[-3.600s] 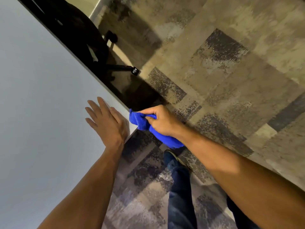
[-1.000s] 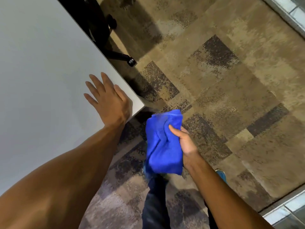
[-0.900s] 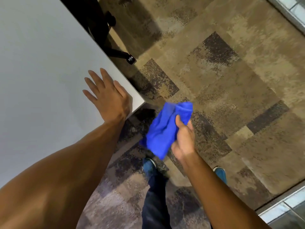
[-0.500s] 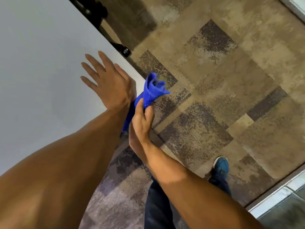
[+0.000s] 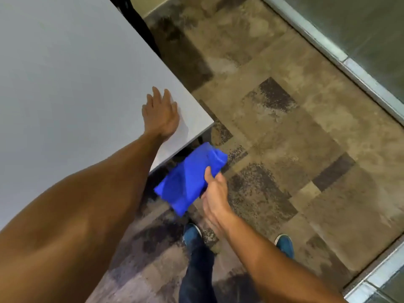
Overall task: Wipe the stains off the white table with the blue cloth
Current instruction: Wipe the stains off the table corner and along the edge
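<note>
The white table (image 5: 65, 84) fills the left of the view, its near right corner just past my left hand (image 5: 160, 113), which lies flat on the top with fingers spread. My right hand (image 5: 213, 191) grips the blue cloth (image 5: 189, 179), a bunched fold hanging off the table, below and right of that corner, over the floor. The cloth does not touch the table. I see no stain on the visible tabletop.
Patterned brown carpet tiles (image 5: 284, 132) cover the floor to the right. A metal floor track and glass wall (image 5: 341, 55) run along the upper right and lower right. A dark chair base (image 5: 140, 25) stands behind the table edge. My blue shoes (image 5: 192, 232) are below.
My right hand has swung the cloth down and away from the table corner, and the cloth now hangs more unfolded. My left hand stays flat near the corner. The view has shifted.
</note>
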The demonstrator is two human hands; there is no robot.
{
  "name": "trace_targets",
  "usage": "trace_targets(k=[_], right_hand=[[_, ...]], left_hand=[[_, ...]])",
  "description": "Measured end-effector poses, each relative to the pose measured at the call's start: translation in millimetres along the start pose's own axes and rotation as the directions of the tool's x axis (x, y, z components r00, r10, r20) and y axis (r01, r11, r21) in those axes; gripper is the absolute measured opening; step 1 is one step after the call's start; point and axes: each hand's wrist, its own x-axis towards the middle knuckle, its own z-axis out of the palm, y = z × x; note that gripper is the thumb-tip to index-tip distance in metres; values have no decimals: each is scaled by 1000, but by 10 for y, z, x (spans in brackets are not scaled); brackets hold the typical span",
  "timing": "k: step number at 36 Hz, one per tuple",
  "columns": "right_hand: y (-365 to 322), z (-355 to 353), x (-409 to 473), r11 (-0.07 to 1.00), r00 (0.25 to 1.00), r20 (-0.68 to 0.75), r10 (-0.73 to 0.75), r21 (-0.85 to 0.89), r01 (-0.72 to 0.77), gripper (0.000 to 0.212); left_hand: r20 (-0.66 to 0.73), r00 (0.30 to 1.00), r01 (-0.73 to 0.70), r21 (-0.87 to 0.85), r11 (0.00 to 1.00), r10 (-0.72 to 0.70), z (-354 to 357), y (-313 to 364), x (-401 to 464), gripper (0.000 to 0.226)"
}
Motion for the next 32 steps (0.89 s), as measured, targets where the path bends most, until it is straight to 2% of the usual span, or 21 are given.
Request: trace_targets(k=[3,5,8,13,17,20,23,27,32], right_hand=[[-199,-20,144,990,985,-106,-139,-28,137,20],[-333,45,228,975,964,-147,-221,-71,213,20],[-462,238,327,944,945,-115,-305,-165,284,32],[-457,596,392,914,945,-71,-319,-288,287,42],[-301,762,352,910,923,-166,-348,-297,290,42],[-96,898,239,856,902,-144,-407,-406,321,48],[151,1046,98,821,909,-123,-398,-491,293,53],[453,1179,-167,817,929,-105,-355,-517,254,53],[572,1102,-437,829,989,-35,-146,-549,103,39]], left_hand=[[-2,997,-73,-93,993,73,-239,-423,-183,60],[-32,999,-14,-10,1000,14,-293,-705,-368,64],[-50,994,104,113,988,-99,-250,-1103,-647,72],[1,958,287,37,957,-287,-85,-1542,-916,78],[48,960,275,10,961,-275,20,-1639,-894,79],[75,955,288,-4,958,-287,18,-1646,-860,78],[85,956,284,-13,959,-282,2,-1634,-856,77],[66,959,278,-13,960,-277,4,-1602,-872,76],[123,953,281,-33,959,-275,-75,-1611,-872,77]])
